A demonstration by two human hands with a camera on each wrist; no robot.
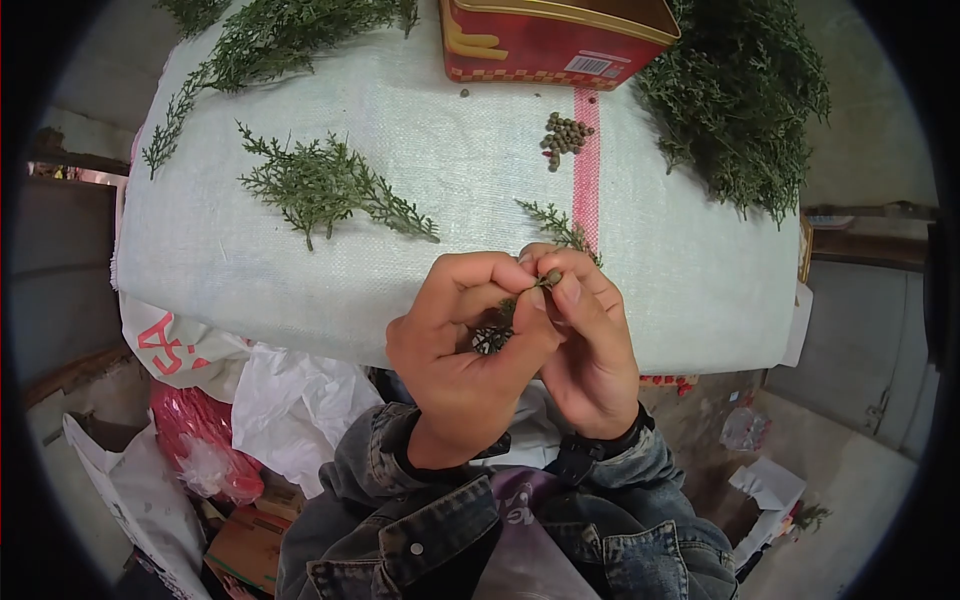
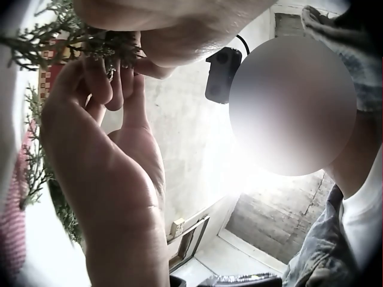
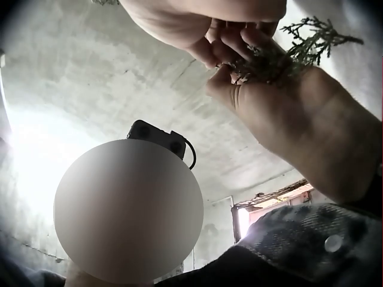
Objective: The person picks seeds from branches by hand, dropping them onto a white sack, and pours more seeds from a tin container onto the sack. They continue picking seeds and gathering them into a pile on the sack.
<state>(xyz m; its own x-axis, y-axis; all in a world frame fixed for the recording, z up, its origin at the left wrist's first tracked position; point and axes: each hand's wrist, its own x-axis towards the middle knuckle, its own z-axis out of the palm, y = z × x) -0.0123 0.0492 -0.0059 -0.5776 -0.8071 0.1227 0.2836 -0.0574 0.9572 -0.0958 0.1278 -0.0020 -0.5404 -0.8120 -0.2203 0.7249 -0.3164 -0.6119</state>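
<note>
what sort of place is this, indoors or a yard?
Probably a rough shed or storeroom used for hand sorting: a sack-covered table with heaped sprigs and picked seeds, bare concrete walls, bags littering the floor.

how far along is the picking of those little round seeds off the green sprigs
Early, it seems. Done: a small pile of seeds lies on the cloth near the red tin. In hand: the left hand holds a sprig while the right hand pinches a seed on it. Left: loose sprigs and a big green heap on the cloth.
</note>
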